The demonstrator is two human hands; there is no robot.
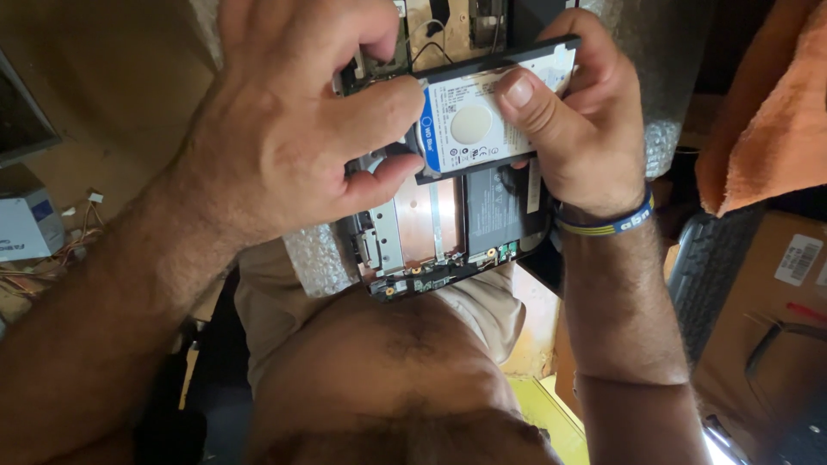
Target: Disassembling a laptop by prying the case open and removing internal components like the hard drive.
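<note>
Clutter rings my lap: one orange cloth [767,129] and one cardboard box [767,344] right of my fingers, one tangle of wires [52,250] far left. One opened laptop [431,232] rests on bubble wrap [319,258] beneath them. My left hand [276,129] and right hand [577,129] pinch one hard drive [474,120] between fingers and thumbs.

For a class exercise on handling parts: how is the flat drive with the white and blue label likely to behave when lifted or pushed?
The drive looks stiff: it stays flat between the left hand and right hand. Its flat slab shape should slide, not roll. Its smooth label may be slippery, and it is probably fragile if dropped.
</note>
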